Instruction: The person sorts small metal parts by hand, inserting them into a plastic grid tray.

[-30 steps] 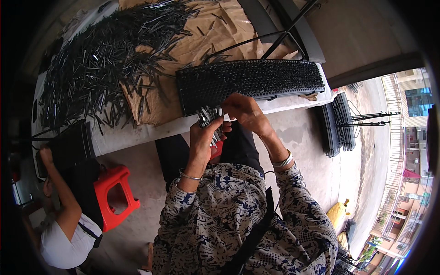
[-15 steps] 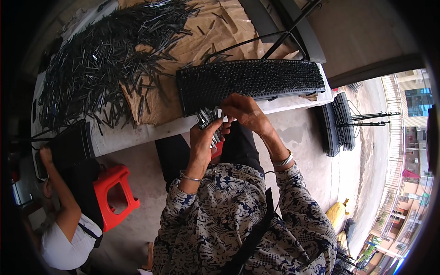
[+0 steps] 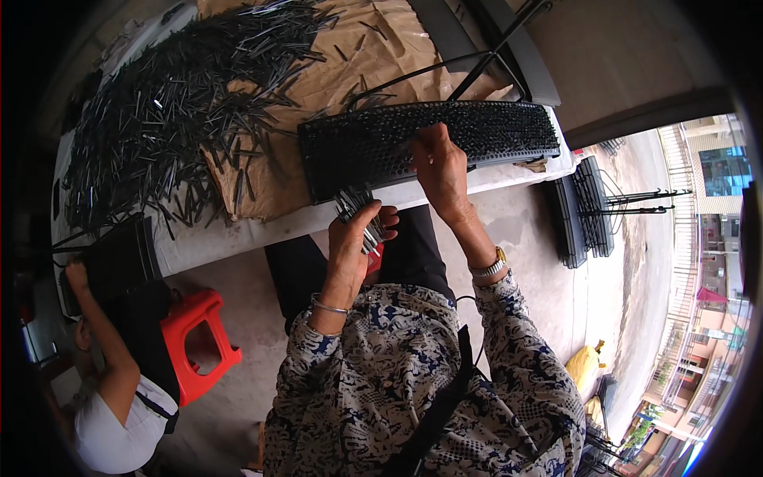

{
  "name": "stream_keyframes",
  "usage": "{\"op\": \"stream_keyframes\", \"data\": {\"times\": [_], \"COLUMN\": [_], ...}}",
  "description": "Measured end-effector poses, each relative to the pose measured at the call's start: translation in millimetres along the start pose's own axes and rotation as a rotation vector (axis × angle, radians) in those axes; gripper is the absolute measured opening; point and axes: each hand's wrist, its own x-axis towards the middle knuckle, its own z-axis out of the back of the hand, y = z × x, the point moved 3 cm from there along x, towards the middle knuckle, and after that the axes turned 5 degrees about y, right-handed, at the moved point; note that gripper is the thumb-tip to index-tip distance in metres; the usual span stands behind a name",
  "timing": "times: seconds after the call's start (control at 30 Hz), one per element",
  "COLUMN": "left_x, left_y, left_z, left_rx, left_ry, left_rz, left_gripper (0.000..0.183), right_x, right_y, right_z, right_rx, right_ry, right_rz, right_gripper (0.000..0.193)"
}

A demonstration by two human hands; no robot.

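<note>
A bunch of thin dark strips (image 3: 354, 206) is gripped in my left hand (image 3: 350, 237), just off the near edge of the table. My right hand (image 3: 442, 171) is over a long black perforated panel (image 3: 350, 151), fingers pinched together at its surface. Whatever sits between those fingertips is too small or hidden to make out. Rows of short dark pieces stand up from much of the panel, while holes show bare toward its left and near side. A large heap of the same kind of dark strips (image 3: 183, 95) covers the table's left side.
Brown paper (image 3: 381, 60) lies over the white-covered table (image 3: 262, 245). Black metal rods (image 3: 477, 75) rise behind the panel. A co-worker (image 3: 119, 413) works at the left near a red stool (image 3: 226, 354). More black panels (image 3: 584, 211) stand on the floor at right.
My right hand has moved from the strips in my left hand up and right onto the panel. My left hand keeps its grip on the bunch.
</note>
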Motion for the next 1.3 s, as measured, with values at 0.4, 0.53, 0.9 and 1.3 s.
{"op": "stream_keyframes", "data": {"times": [0.4,0.53,0.9,1.3], "left_x": [4.9,5.7,6.2,-5.0], "left_y": [14.2,14.6,15.9,4.0], "left_z": [8.0,10.2,14.0,25.1], "left_rx": [-0.147,-0.135,-0.161,-0.069], "left_ry": [0.055,0.050,0.036,0.037], "left_rz": [0.087,0.092,0.063,0.072], "left_gripper": [0.015,0.015,0.013,0.015], "right_x": [8.6,11.4,10.5,-57.2], "right_y": [-8.6,-8.5,-2.9,-3.8], "right_z": [-7.7,-7.3,-10.1,56.7], "right_rx": [-0.204,-0.150,-0.257,0.196], "right_ry": [0.009,0.047,0.161,0.910], "right_rz": [0.052,0.084,0.201,-0.460], "right_gripper": [0.014,0.014,0.007,0.017]}}
